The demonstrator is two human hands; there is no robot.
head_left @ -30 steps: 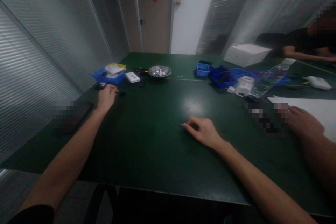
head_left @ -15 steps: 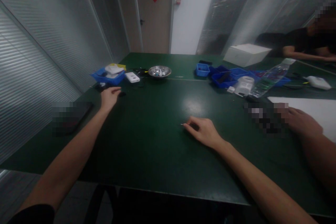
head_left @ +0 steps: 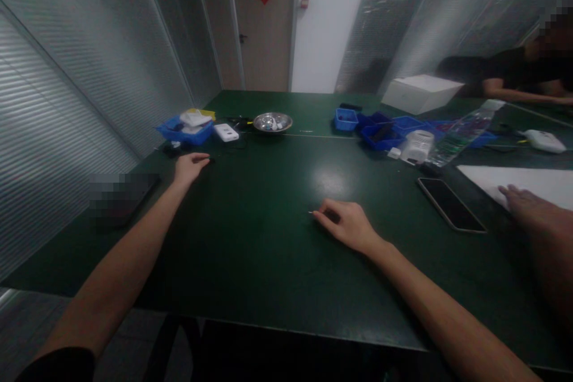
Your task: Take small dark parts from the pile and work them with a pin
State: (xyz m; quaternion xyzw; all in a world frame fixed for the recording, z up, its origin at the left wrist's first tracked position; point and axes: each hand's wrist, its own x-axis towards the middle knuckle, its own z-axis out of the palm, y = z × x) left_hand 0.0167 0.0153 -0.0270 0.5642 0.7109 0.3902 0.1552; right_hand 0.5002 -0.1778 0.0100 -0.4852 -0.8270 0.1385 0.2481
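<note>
My left hand [head_left: 190, 167] is out over the left part of the table, its thumb and fingers pinched together. At their tips sits a small black object [head_left: 212, 159], too small to identify. Closer to me, in the middle, my right hand [head_left: 344, 222] rests on the table with thumb and index finger pinched. A thin, pale, pin-like tip [head_left: 310, 212] sticks out leftward from that pinch; the rest of it is hidden by the fingers.
Beyond my left hand are a blue basket [head_left: 163, 130], a white device [head_left: 226, 132] and a metal bowl [head_left: 257, 125]. To the right lie blue trays [head_left: 380, 144], a plastic bottle [head_left: 463, 134], a phone [head_left: 452, 206] and another person's hand [head_left: 528, 200] on white paper [head_left: 546, 176].
My left hand has shifted slightly right and down, its fingertips now meeting at the black object. My right hand has stayed put. The other person's hand has drawn away from the phone.
</note>
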